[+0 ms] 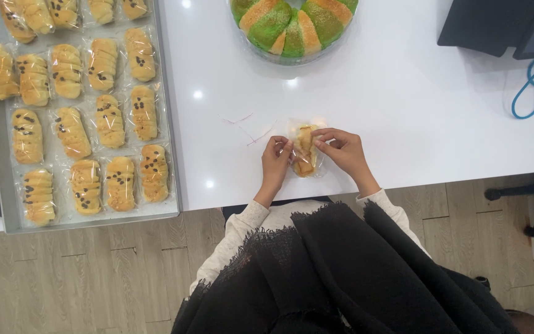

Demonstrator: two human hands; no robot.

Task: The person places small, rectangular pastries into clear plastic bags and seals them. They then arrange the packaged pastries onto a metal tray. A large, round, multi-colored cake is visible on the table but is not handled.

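Observation:
A small golden bread roll in a clear plastic wrapper [305, 158] lies on the white table [403, 105] near its front edge. My left hand [275, 162] pinches the wrapper's left side. My right hand [343, 150] grips its right side with the fingers curled over the top. Both hands touch the wrapper at once. Thin torn strips of clear plastic [246, 128] lie on the table just left of my hands.
A metal tray [171, 117] at the left holds several wrapped rolls dotted with chocolate chips. A green and orange ring cake in a clear container [293, 28] sits at the back. Dark devices [502, 25] and a blue cable [533, 86] lie at the right.

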